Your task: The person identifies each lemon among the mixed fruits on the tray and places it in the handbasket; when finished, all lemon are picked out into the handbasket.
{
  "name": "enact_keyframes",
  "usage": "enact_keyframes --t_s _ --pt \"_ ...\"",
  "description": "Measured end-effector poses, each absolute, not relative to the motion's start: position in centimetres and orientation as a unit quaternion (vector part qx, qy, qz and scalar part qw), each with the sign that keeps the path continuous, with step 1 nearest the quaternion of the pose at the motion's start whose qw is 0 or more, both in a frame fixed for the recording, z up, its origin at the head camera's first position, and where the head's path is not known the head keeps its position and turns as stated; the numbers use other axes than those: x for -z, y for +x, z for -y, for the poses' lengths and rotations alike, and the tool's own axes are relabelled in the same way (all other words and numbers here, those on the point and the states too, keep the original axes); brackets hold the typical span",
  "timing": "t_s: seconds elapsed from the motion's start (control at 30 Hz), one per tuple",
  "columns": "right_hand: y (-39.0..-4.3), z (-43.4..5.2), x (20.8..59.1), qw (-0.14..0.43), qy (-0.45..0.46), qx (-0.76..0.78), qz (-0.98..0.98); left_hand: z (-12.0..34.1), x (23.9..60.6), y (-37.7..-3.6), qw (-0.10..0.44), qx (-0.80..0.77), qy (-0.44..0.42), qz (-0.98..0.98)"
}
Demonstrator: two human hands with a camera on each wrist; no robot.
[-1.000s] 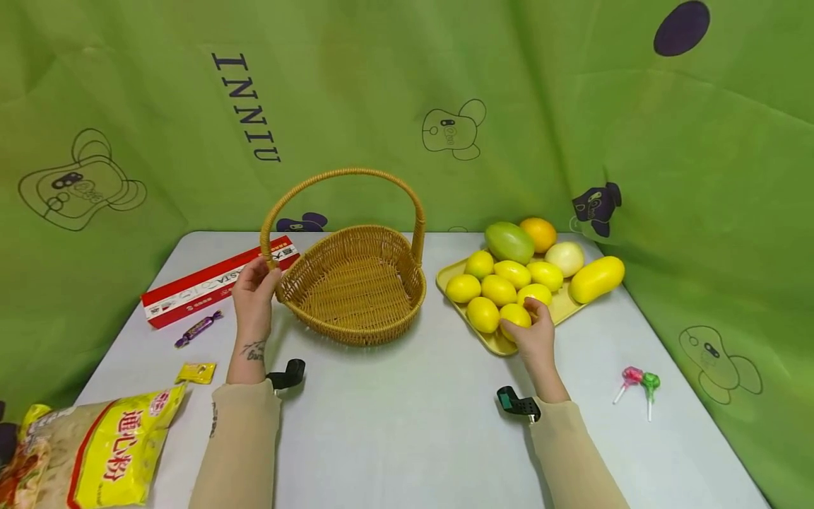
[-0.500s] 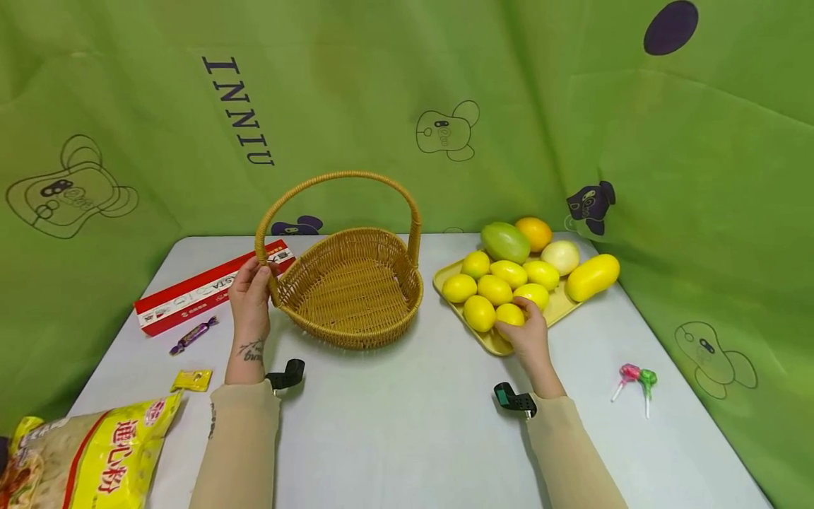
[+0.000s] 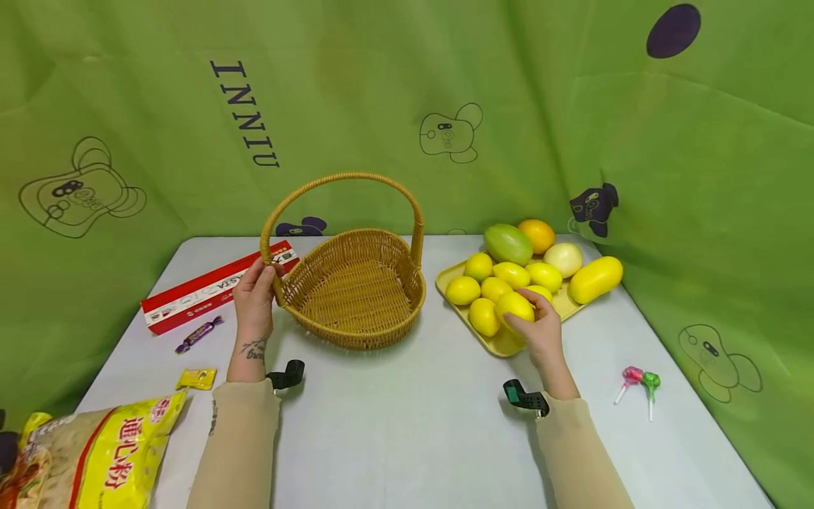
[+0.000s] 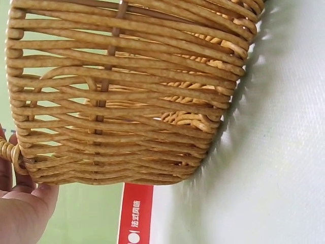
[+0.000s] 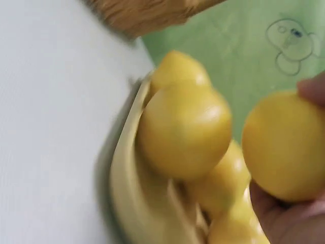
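Clearly the left hand (image 3: 254, 300) holds the wicker basket (image 3: 356, 290) where handle meets rim, fingers curled round it, probably to steady it on the desk (image 3: 407, 424). Right of it, the right hand (image 3: 540, 329) has its grip wrapped around one lemon (image 3: 514, 306), raised just above the near edge of the yellow tray (image 3: 502, 344). Six more lemons sit on the tray (perhaps others hidden), with four other fruits at its far side, two lollipops (image 3: 641, 385) near right, and two wrapped candies (image 3: 198, 353) left.
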State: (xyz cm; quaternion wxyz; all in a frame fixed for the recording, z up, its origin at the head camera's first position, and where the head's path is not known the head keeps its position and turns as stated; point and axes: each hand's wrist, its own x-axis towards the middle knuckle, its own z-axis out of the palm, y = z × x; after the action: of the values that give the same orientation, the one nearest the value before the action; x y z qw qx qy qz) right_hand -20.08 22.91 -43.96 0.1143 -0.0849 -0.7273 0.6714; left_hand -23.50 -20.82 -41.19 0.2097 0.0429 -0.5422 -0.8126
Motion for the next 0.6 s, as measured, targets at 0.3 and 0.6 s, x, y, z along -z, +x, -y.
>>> enact_keyframes --t_s 0.3,0.6 --pt "-20.9 -16.8 41.3 0.034 0.110 -0.777 0.619 21.1 41.3 -23.4 0.194 0.802 0.055 0.562" --pt "-22.6 -6.4 39.3 -0.046 0.214 -0.724 0.654 21.3 41.5 -23.5 0.187 0.798 0.050 0.570"
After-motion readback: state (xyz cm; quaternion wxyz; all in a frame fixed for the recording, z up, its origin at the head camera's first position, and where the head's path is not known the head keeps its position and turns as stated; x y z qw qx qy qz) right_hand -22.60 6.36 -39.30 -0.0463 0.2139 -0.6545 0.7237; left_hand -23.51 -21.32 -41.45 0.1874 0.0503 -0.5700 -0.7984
